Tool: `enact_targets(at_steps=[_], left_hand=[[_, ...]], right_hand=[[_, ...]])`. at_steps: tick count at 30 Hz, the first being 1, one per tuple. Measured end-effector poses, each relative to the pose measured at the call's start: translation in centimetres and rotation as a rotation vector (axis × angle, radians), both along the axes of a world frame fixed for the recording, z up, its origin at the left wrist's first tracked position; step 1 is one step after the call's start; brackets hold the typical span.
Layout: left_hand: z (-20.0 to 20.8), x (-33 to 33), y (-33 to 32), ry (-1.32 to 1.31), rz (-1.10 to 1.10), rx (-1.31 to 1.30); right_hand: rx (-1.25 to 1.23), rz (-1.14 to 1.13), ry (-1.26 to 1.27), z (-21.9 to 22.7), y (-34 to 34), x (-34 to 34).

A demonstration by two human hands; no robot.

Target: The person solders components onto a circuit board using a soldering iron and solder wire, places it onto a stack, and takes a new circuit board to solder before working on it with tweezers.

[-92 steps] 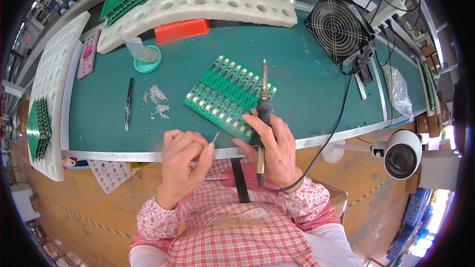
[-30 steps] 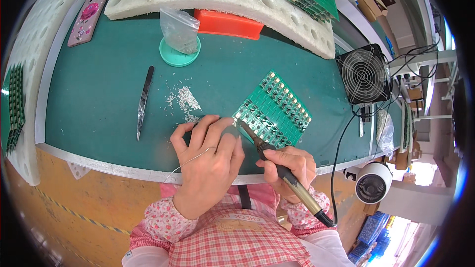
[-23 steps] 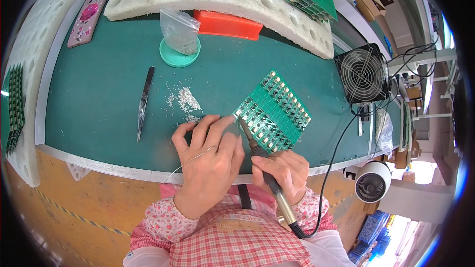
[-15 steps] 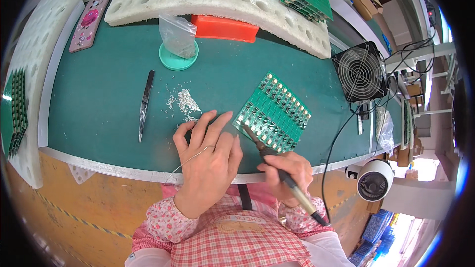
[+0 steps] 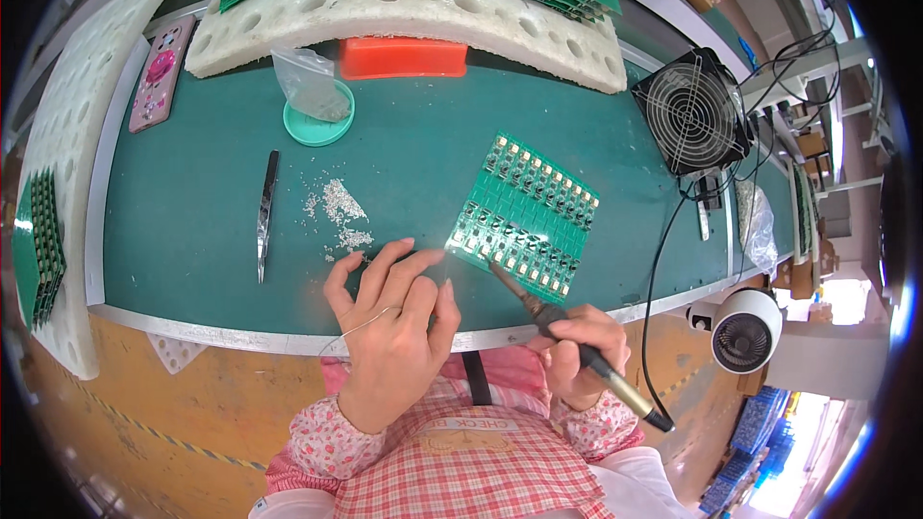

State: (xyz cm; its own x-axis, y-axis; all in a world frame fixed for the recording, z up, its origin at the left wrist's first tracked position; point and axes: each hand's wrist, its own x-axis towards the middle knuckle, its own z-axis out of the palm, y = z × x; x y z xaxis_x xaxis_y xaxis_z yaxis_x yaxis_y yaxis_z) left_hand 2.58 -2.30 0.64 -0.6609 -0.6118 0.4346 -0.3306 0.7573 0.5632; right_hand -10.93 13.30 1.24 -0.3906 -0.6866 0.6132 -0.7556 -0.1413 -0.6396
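Observation:
A green circuit board with rows of small white and black parts lies tilted on the green mat. In my right hand is a soldering iron, its tip at the board's near edge; whether it touches cannot be told. My left hand rests on the mat to the left of the board, fingers bent and somewhat apart. A thin solder wire crosses the fingers and is threaded between them. One fingertip lies by the board's left corner. Just beyond that hand is a scatter of tiny pale parts.
Tweezers lie at left. A plastic bag sits on a turquoise lid, near a red tray. Boards stand in a white foam rack behind. A black fan and its cable stand right; a pink phone case lies far left.
The iron's tip has moved slightly right and toward me along the board's near edge. My left hand stays beside the board with the wire. The whole view has shifted a little.

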Motion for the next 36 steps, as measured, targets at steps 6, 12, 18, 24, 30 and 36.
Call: enact_targets(at_steps=[6,12,18,24,30,36], left_hand=[[-0.2,-0.9,1.1,-0.012,-0.001,-0.007],[-0.4,-1.3,1.4,-0.028,0.007,-0.048],[-0.5,-1.3,1.6,-0.024,-0.018,-0.053],[-0.6,-1.4,1.7,-0.059,-0.023,-0.053],[-0.4,-1.5,1.8,-0.058,-0.011,-0.038],[-0.5,-1.7,1.8,-0.056,0.001,-0.043]], right_hand=[[0.042,-0.057,0.089,0.1,-0.1,-0.6],[0.017,-0.045,0.087,-0.5,-0.1,-0.9],[-0.007,-0.071,0.115,-0.7,-0.6,-1.0],[0.019,-0.04,0.087,-0.6,-0.6,-1.0],[0.031,-0.014,0.134,-0.4,-1.1,-1.0],[0.0,0.036,0.118,-0.9,-1.3,-1.2]])
